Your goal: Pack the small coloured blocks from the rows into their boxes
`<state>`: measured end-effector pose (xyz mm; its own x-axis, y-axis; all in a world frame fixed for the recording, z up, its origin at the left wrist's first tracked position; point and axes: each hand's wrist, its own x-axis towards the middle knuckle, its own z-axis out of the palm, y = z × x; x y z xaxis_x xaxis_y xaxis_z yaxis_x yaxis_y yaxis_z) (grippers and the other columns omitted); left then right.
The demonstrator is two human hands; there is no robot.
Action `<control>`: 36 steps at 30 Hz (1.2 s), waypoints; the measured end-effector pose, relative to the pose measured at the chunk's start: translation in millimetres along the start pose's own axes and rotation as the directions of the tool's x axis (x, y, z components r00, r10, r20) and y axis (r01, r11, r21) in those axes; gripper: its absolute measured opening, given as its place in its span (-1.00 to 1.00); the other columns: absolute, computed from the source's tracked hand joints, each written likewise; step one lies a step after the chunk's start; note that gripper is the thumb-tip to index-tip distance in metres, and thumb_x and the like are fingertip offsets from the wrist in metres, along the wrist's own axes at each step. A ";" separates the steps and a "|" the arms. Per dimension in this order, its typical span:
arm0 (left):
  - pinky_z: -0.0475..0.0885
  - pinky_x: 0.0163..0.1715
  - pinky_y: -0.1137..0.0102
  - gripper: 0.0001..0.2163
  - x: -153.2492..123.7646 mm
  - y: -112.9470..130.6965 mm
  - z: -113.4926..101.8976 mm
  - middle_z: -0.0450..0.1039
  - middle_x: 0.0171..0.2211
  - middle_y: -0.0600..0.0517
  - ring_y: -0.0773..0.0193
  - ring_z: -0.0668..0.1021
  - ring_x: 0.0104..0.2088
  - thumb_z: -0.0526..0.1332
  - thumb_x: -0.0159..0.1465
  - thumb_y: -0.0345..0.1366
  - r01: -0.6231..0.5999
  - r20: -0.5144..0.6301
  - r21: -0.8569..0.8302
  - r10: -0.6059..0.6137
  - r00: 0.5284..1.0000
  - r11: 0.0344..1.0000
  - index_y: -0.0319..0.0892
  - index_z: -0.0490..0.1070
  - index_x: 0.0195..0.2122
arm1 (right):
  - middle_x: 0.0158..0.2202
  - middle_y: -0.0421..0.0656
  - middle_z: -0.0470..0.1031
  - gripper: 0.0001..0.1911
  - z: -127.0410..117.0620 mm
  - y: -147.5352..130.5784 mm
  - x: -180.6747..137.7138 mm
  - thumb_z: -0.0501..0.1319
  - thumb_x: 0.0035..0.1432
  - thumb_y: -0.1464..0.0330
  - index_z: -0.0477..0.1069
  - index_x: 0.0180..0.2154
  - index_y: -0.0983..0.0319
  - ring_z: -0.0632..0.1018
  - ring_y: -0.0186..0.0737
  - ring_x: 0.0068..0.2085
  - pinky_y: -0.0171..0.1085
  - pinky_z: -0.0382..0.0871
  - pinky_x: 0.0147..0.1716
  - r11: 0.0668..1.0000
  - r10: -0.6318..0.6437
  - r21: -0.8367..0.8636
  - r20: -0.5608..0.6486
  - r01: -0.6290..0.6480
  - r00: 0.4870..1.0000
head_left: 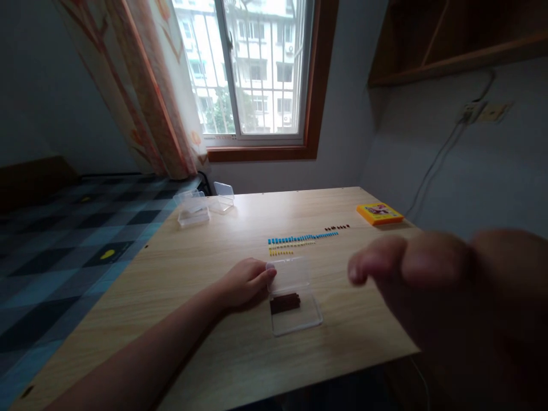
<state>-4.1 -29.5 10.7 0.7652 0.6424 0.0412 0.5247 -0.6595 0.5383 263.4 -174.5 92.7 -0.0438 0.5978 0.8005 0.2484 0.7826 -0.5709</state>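
Note:
My left hand grips the upper left edge of a clear plastic box, its thumb on the raised lid. The box base lies on the wooden table, hinged open. Inside the base, at the left, dark brown building pieces sit in a compact stack. My right hand is raised close to the camera at the right, blurred, with its fingers loosely extended to the left and nothing visible in them. Beyond the lid lie rows of small blue pieces, pale pieces and yellow pieces.
Small brown pieces lie farther back on the table. A yellow-orange box is at the back right. Two clear open boxes, one nearer and one farther, stand at the back left. A bed adjoins the left side.

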 end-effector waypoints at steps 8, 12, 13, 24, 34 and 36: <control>0.33 -0.33 0.35 -0.38 2.5 -11.7 2.6 0.44 -0.48 -0.02 0.20 0.44 -0.42 -0.25 0.43 0.17 -0.003 -0.022 0.055 0.004 1.000 0.998 -0.16 0.31 -0.51 | -0.56 -0.29 0.34 -0.76 -79.3 172.1 41.9 0.18 0.19 0.17 0.31 -0.42 0.17 0.33 -0.36 -0.56 -0.37 0.23 -0.56 0.944 0.231 -0.075 -0.546 -0.322 0.805; 0.33 -0.32 0.34 -0.37 1.9 -13.5 1.4 0.44 -0.47 -0.03 0.19 0.46 -0.40 -0.27 0.41 0.20 0.016 -0.013 0.048 -0.015 1.000 0.999 -0.16 0.28 -0.51 | -0.53 -0.31 0.32 -0.70 -98.4 236.5 29.8 0.15 0.36 0.17 0.37 -0.33 0.25 0.32 -0.41 -0.58 -0.40 0.24 -0.59 0.842 0.386 -0.142 -0.515 -0.521 0.765; 0.33 -0.33 0.34 -0.37 1.7 -14.0 1.2 0.43 -0.47 -0.03 0.18 0.46 -0.40 -0.27 0.40 0.21 0.023 -0.019 0.044 -0.022 1.000 0.999 -0.15 0.27 -0.51 | -0.47 -0.28 0.38 -0.71 -99.4 246.6 26.9 0.17 0.39 0.18 0.41 -0.26 0.28 0.37 -0.41 -0.54 -0.39 0.32 -0.55 0.808 0.437 -0.162 -0.480 -0.567 0.761; 0.35 -0.31 0.33 -0.38 -0.5 -21.4 3.2 0.45 -0.45 -0.02 0.18 0.47 -0.40 -0.27 0.39 0.24 0.044 -0.005 0.010 -0.044 0.999 0.999 -0.14 0.25 -0.49 | 0.02 -0.05 0.49 -0.69 -105.4 294.5 4.5 0.24 0.38 0.24 0.44 0.05 0.26 0.57 -0.14 -0.07 -0.08 0.55 -0.08 0.528 0.641 -0.562 -0.228 -0.637 0.733; 0.34 -0.33 0.35 -0.36 1.3 -18.5 3.8 0.45 -0.47 -0.01 0.19 0.46 -0.42 -0.28 0.39 0.26 0.030 0.003 0.005 -0.030 1.000 1.000 -0.14 0.23 -0.50 | -0.07 -0.07 0.54 -0.79 -87.2 274.5 1.1 0.23 0.34 0.34 0.54 -0.03 0.22 0.53 -0.11 -0.01 -0.03 0.40 0.11 0.618 0.410 -0.728 -0.024 -0.297 0.912; 0.34 -0.34 0.35 -0.37 1.9 -16.8 3.7 0.44 -0.48 -0.01 0.19 0.46 -0.42 -0.28 0.39 0.25 0.026 -0.008 0.014 -0.025 1.000 1.000 -0.14 0.22 -0.50 | -0.07 -0.05 0.55 -0.75 -81.1 270.1 1.8 0.20 0.30 0.38 0.59 -0.04 0.19 0.50 -0.08 0.03 -0.05 0.33 0.17 0.642 0.340 -0.732 0.007 -0.227 0.940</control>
<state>-10.1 -18.7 -1.4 0.7485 0.6622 0.0345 0.5492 -0.6482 0.5275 408.8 23.9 -45.2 0.0362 0.8297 0.5571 0.8779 0.2399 -0.4145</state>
